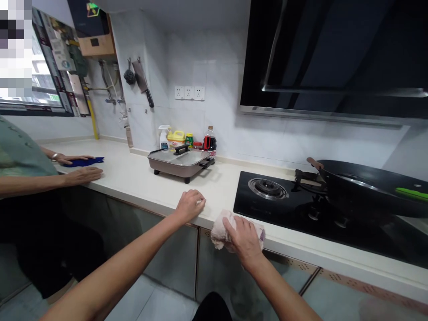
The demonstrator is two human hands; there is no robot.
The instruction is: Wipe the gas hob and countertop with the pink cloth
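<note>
- Right hand (245, 234) clasps the pale-pink, bunched fabric cloth (219, 229); press evenly along the white, flat, stone-like countertop (133, 178).
- Left hand (191, 206) rests curled; cannot tell whether it pinches anything.

The lidded pan (180, 168) bars the bottles (209, 141); counter (157, 189) before it leaves room.

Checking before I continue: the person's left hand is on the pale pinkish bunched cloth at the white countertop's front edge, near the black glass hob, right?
Wrong hand: the head view shows the right hand on the pale pinkish bunched cloth, at the white countertop's front edge, near the black glass hob.
</note>
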